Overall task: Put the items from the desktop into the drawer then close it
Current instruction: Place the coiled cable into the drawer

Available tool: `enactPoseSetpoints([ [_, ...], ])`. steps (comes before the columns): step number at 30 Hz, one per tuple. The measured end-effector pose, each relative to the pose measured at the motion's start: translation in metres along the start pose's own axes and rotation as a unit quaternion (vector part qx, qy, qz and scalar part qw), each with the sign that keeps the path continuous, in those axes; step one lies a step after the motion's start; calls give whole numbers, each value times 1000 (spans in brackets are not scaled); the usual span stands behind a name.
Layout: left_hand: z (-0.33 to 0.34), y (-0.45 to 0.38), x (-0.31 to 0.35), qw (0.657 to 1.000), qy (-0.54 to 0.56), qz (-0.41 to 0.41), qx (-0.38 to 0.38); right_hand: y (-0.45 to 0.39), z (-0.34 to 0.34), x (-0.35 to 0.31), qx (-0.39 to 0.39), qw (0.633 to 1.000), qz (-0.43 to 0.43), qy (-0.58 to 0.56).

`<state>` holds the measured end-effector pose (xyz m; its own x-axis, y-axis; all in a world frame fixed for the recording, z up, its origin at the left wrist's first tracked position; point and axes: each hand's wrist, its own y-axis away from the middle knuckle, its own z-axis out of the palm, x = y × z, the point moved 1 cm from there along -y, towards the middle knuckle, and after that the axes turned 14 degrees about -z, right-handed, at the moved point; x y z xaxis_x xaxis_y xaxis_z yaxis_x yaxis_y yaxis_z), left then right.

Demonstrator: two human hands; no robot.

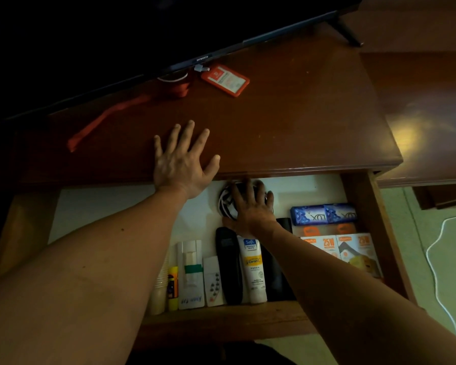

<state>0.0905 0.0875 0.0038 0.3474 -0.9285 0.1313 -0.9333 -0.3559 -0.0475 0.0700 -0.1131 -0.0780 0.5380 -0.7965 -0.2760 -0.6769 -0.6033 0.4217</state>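
Right hand (250, 206) down in the open drawer (363, 204), fingers curled over a coiled cable (225, 204), setting it at the back. Left hand (181, 159) flat on the desk (300, 114), released. Still on the desk: orange badge holder (225, 79) and red lanyard (100, 125). Next, judged: fetch those, then shut. Legible: Skyworth, Safi, Lux, 25W.

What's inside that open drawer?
The drawer holds a Safi tube, a black remote, Lux soaps, orange charger boxes and a glue stick. The right hand covers most of a coiled cable; the back is hidden under the desktop.
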Motion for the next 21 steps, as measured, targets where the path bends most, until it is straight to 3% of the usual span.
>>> enactPoseSetpoints([
  [10,-5,-1,0,999,-25,7,-37,15,-7,-5,73,997,0,-17],
  [21,-21,0,-18,988,-13,47,-143,70,-27,-43,140,985,49,-83],
])
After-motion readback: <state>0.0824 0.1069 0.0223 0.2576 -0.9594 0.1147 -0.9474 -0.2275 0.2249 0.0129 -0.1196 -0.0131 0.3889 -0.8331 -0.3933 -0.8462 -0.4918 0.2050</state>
